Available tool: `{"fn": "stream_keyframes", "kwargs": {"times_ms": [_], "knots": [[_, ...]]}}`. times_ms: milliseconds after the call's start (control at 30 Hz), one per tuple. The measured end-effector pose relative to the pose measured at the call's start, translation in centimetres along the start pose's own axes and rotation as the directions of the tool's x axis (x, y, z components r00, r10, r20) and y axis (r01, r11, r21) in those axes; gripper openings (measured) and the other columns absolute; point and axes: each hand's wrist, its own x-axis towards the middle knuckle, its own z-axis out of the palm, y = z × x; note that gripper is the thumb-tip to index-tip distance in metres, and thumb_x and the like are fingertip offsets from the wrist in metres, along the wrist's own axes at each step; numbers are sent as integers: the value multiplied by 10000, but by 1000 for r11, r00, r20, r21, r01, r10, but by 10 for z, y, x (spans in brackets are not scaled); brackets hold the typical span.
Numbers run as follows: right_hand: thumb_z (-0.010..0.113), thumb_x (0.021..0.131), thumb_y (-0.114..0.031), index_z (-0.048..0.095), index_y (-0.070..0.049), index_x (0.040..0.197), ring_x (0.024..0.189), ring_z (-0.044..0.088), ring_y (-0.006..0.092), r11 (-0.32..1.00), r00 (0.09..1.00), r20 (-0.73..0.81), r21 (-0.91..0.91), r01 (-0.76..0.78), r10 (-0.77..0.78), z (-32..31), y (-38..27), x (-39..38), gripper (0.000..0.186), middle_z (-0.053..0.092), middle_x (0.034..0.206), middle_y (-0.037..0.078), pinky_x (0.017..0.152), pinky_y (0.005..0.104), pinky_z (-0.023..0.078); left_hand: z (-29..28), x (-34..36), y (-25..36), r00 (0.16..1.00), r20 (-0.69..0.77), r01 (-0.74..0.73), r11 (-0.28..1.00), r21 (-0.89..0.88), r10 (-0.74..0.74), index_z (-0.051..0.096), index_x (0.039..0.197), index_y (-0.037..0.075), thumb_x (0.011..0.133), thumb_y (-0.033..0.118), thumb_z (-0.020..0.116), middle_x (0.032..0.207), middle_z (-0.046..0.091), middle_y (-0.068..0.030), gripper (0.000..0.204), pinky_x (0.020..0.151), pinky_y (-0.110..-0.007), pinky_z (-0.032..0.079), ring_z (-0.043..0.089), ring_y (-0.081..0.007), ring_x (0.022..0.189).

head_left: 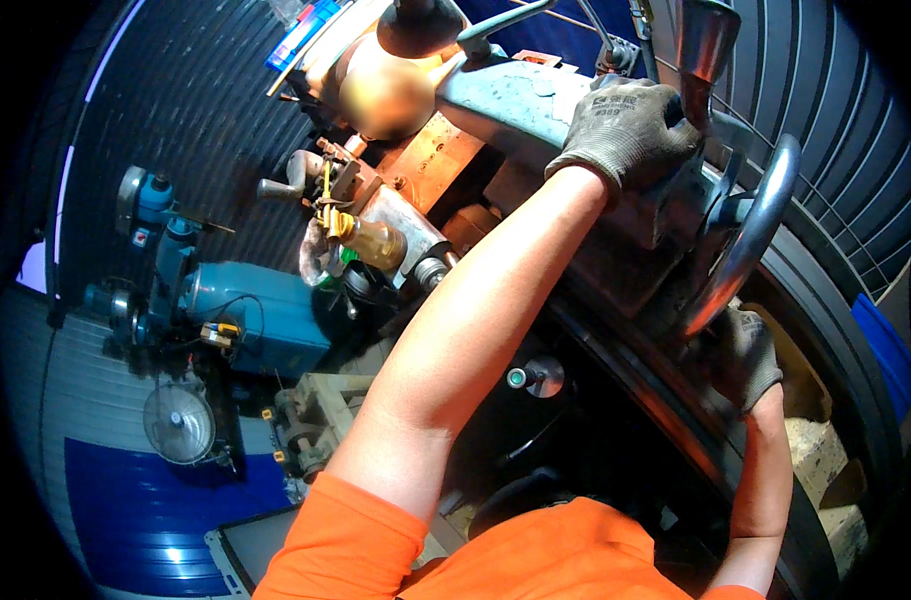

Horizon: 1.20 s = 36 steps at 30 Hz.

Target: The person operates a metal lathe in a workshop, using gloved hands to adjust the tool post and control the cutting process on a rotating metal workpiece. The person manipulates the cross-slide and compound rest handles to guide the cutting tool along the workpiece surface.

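Observation:
My left hand (625, 130), in a grey-beige knit work glove, rests at the end of a pale blue-green tailstock casting (515, 95) of a lathe. Its fingers curl beside the base of a flared metal handle (708, 45); what they close round is hidden. Lower right, my right hand (745, 355), gloved alike, is at the bottom rim of a large shiny handwheel (765, 225). The fingers there are in shadow, partly behind the rim, and appear wrapped round it. Left of the tailstock, an orange-lit metal block (430, 165) lies below a bright, blurred round shape (385, 97).
A tool carriage with a brass-coloured fitting (375, 243) and crank handle (280, 190) stands left of my left forearm. Dark bed rails (635, 370) run diagonally beneath my arms. Further left are a blue-green machine (255, 305) and a round fan (178, 422). Corrugated panels surround the area.

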Motion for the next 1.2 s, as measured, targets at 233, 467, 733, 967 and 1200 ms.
{"fn": "stream_keyframes", "kwargs": {"times_ms": [233, 467, 733, 967, 1200], "knots": [[712, 770, -146, 664, -111, 1015, 792, 672, 404, 999, 1000, -25, 33, 15, -14, 6, 9, -7, 251, 691, 837, 182, 684, 472, 540, 0, 1, 3, 999, 42, 17, 1000, 1, -17, 733, 1014, 129, 866, 570, 556, 1052, 711, -142, 498, 927, -451, 476, 661, -325, 1022], [655, 792, -107, 659, -79, 903, 802, 665, 406, 995, 997, -19, 66, -79, 80, 3, -5, -2, 115, 679, 809, 194, 689, 458, 540, 2, 2, -3, 1000, 14, 3, 1000, 14, -3, 730, 1020, 126, 862, 575, 554, 1058, 711, -138, 508, 928, -454, 475, 661, -326, 1021], [628, 805, -145, 679, -78, 924, 829, 664, 406, 988, 994, 14, 111, -105, 104, -2, -8, -4, 145, 680, 837, 203, 713, 455, 537, 3, 2, -2, 1000, 10, -13, 1000, -15, 13, 729, 1017, 123, 857, 563, 554, 1067, 710, -143, 499, 923, -457, 477, 661, -328, 1020], [623, 817, -170, 675, -80, 913, 840, 668, 391, 990, 992, 39, 60, -124, 122, 0, -8, -6, 141, 691, 853, 190, 741, 453, 532, 3, 1, -1, 1000, 9, 2, 1000, 23, -2, 729, 1039, 134, 864, 572, 547, 1073, 712, -135, 505, 927, -451, 477, 662, -321, 1026], [643, 819, -251, 696, -122, 1011, 780, 683, 392, 989, 991, 33, 59, -134, 132, -5, -13, -5, 237, 697, 851, 193, 702, 478, 544, 1, 2, -1, 999, 45, 13, 1000, -13, -13, 730, 1059, 137, 866, 577, 551, 1091, 709, -135, 512, 937, -451, 474, 655, -323, 1044]]}}
